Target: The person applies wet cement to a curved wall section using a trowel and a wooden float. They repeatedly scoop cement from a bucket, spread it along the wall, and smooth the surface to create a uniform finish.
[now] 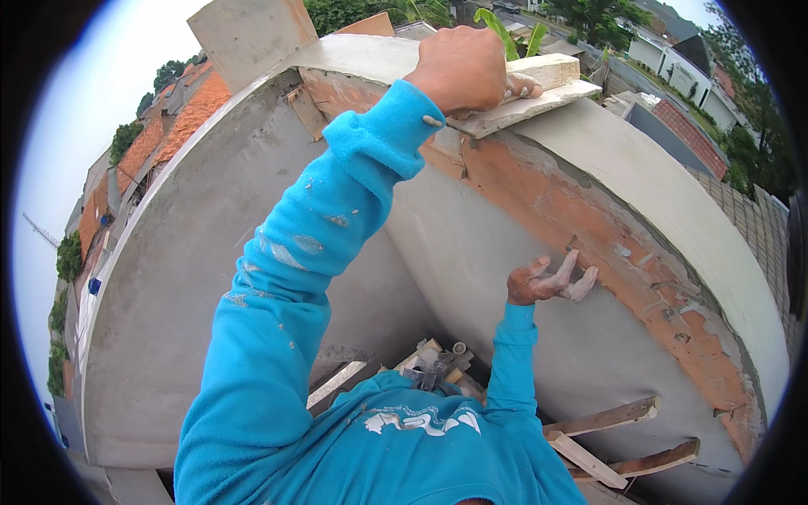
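Note:
My left hand (467, 71) is wrapped round the handle of a wooden plastering float (530, 108) at the top of the wall. The float's flat board rests on or just above the pale, curved top edge (614, 156) of the wall. Lower and to the right, my right hand (551, 279) is open, its fingers half curled and apart, coated in whitish dust. Its fingertips are close to a bare reddish-brown strip (539, 198) along the upper wall; whether they touch it I cannot tell. A small nail-like piece (572, 244) sticks out beside them.
Grey plastered walls (210, 236) meet in a corner before me. A flat board (252, 42) stands up at the top left. Wooden battens (602, 417) jut out at the lower right. Beyond the walls are tiled roofs (198, 109), trees and a road.

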A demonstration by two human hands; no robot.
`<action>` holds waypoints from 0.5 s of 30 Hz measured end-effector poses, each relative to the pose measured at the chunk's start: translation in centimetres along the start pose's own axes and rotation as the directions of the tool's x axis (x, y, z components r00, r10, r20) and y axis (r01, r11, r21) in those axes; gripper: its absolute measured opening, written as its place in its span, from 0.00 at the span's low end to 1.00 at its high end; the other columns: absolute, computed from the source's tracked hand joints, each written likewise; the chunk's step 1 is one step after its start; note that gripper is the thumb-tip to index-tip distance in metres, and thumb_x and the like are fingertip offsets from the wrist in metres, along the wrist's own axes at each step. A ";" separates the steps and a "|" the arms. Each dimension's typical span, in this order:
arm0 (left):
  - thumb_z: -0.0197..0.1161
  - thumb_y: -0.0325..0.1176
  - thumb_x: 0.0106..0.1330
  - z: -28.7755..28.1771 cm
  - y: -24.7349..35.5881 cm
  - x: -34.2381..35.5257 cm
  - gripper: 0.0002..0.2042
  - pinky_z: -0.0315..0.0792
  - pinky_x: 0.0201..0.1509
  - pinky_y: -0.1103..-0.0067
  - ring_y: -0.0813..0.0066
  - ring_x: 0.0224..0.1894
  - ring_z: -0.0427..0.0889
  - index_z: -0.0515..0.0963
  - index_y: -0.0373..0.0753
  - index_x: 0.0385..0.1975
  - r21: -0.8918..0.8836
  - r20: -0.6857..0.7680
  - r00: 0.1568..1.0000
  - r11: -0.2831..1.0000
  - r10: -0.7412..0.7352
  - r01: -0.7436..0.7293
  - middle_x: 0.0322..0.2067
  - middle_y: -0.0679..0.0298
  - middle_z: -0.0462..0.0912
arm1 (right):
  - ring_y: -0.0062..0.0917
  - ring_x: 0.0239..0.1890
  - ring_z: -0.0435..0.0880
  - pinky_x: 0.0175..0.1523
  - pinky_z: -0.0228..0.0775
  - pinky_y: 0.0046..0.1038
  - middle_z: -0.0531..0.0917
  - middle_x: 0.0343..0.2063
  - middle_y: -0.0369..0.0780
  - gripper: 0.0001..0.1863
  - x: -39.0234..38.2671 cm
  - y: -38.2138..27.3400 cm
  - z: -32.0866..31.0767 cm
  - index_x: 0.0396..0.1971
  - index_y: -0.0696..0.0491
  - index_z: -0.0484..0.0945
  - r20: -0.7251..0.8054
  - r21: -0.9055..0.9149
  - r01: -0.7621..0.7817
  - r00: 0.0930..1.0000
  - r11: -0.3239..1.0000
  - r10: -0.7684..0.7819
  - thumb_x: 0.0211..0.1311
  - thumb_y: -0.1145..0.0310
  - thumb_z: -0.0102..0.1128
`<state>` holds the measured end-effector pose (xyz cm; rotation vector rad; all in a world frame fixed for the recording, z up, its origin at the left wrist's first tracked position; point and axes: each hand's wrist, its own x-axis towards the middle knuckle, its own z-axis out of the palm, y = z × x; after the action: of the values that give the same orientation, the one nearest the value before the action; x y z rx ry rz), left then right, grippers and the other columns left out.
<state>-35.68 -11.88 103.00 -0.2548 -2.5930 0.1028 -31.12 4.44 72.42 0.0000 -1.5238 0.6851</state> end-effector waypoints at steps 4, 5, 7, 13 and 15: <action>0.69 0.63 0.52 -2.7 7.6 -1.0 0.30 0.77 0.28 0.68 0.60 0.21 0.83 0.87 0.34 0.27 -0.063 -0.009 0.997 0.995 0.079 -0.079 0.17 0.54 0.82 | 0.46 0.70 0.48 0.70 0.41 0.54 0.53 0.65 0.55 0.25 0.2 0.1 -0.4 0.60 0.60 0.68 0.039 0.069 -0.009 0.999 0.998 0.006 0.69 0.59 0.48; 0.69 0.51 0.52 -3.5 9.9 -1.1 0.20 0.77 0.33 0.69 0.60 0.29 0.85 0.87 0.37 0.29 -0.135 0.042 0.994 0.987 0.100 -0.093 0.24 0.55 0.84 | 0.45 0.68 0.50 0.69 0.44 0.55 0.54 0.64 0.54 0.25 0.5 0.1 -0.6 0.59 0.59 0.68 0.051 0.032 -0.016 0.999 0.999 0.015 0.69 0.60 0.49; 0.68 0.40 0.53 -5.2 14.3 -1.8 0.12 0.77 0.41 0.72 0.63 0.38 0.86 0.87 0.41 0.33 -0.265 0.131 0.975 0.954 0.179 -0.140 0.32 0.57 0.86 | 0.44 0.66 0.56 0.67 0.50 0.56 0.56 0.63 0.51 0.24 1.2 -0.7 -1.4 0.58 0.58 0.69 0.079 -0.029 -0.031 0.996 0.999 0.033 0.67 0.60 0.49; 0.67 0.40 0.54 -10.4 24.2 -4.4 0.12 0.74 0.42 0.72 0.66 0.39 0.85 0.86 0.39 0.33 -0.523 -0.093 0.862 0.713 0.498 -0.468 0.33 0.57 0.85 | 0.41 0.64 0.61 0.66 0.55 0.52 0.61 0.61 0.50 0.24 1.0 -1.9 -5.7 0.58 0.59 0.69 0.114 0.315 -0.098 0.991 0.944 0.065 0.68 0.60 0.49; 0.69 0.40 0.52 -11.7 23.9 -4.9 0.12 0.75 0.35 0.68 0.60 0.35 0.86 0.86 0.36 0.27 -0.592 -0.221 0.874 0.653 0.434 -0.474 0.28 0.55 0.85 | 0.40 0.63 0.63 0.66 0.57 0.51 0.62 0.60 0.50 0.24 1.2 -2.1 -7.4 0.58 0.59 0.69 0.186 0.496 -0.196 0.975 0.846 0.117 0.69 0.60 0.48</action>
<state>-21.68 10.85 107.61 -1.1413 -2.3487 -0.6132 -23.71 6.27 73.78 0.3410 -1.4501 1.2350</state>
